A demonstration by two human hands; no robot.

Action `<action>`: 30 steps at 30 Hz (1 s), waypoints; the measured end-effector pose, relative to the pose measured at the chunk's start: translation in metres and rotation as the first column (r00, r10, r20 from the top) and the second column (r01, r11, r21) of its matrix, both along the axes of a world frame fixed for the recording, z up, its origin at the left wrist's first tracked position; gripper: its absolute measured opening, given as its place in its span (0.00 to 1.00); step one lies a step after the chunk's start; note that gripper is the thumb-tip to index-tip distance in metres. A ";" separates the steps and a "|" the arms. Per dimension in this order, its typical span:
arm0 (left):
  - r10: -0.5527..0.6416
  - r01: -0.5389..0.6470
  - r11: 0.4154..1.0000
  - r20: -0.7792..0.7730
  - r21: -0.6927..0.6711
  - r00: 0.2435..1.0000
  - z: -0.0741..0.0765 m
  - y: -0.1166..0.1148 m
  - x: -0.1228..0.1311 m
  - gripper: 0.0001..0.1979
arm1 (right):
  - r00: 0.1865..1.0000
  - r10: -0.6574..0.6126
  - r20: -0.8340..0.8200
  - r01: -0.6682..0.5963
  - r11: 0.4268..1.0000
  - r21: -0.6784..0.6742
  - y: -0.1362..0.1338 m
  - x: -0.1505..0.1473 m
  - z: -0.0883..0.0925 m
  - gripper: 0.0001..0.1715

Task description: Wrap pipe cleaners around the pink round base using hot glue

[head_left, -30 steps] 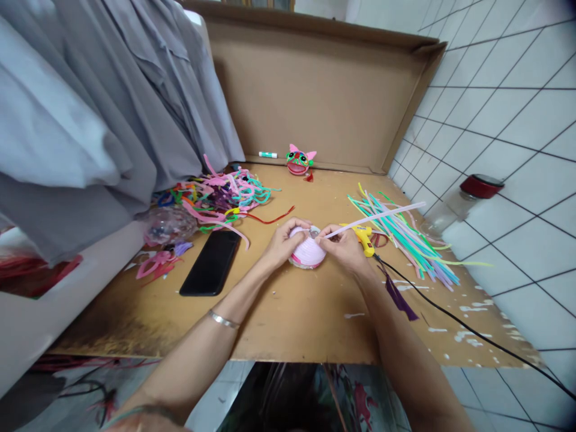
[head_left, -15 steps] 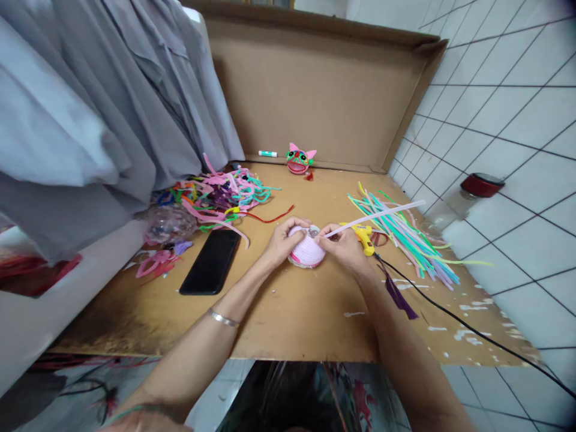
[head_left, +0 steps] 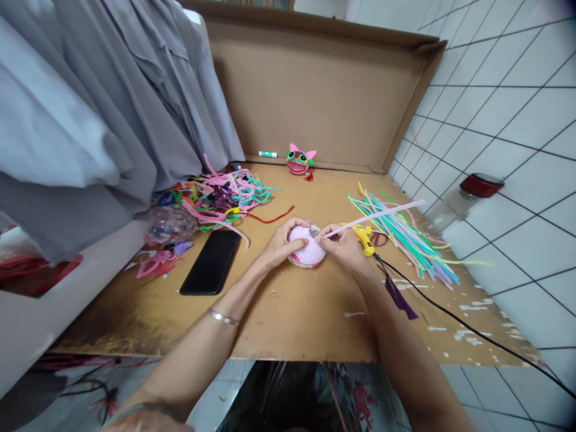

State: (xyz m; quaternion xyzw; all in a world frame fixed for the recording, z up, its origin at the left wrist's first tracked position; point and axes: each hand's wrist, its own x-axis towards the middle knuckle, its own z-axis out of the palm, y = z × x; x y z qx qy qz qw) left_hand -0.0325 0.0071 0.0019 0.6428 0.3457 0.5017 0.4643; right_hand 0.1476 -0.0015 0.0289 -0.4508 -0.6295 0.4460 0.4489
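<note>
A rounded piece wrapped in pale pink pipe cleaner (head_left: pixel 306 253), with a darker pink band low down and a grey patch on top, rests near the middle of the table. My left hand (head_left: pixel 284 241) is closed round its left side, thumb lying on the wrapped surface. At its upper right, my right hand (head_left: pixel 345 245) pinches a long pale pink pipe cleaner (head_left: pixel 382 214), whose free length sticks out to the right. A yellow glue gun (head_left: pixel 366 240) lies just beyond my right hand, partly hidden by it.
Left of my hands lie a black phone (head_left: pixel 210 263) and a heap of bent pipe cleaners (head_left: pixel 229 192). Straight pipe cleaners (head_left: pixel 405 234), a purple tassel (head_left: pixel 399 297) and a black cord (head_left: pixel 454 318) are on the right. A decorated animal head (head_left: pixel 299 161) and a marker (head_left: pixel 268 154) sit behind.
My left thumb has shifted slightly across the wrapped piece, so more of its top shows. My right hand stays almost still with its pipe cleaner.
</note>
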 end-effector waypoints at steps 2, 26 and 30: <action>0.006 -0.006 1.000 -0.005 -0.002 1.000 0.001 -0.001 0.000 0.19 | 1.000 -0.003 -0.005 0.003 1.000 0.004 0.001 0.000 -0.001 0.11; 0.128 -0.117 0.989 0.136 -0.089 0.982 0.001 -0.001 0.012 0.10 | 0.999 -0.025 0.038 0.024 0.999 0.037 0.000 -0.001 0.000 0.10; 0.122 -0.112 0.989 0.114 -0.093 0.986 0.003 -0.002 0.012 0.10 | 0.999 -0.017 0.041 0.015 0.999 0.049 0.000 -0.001 -0.001 0.10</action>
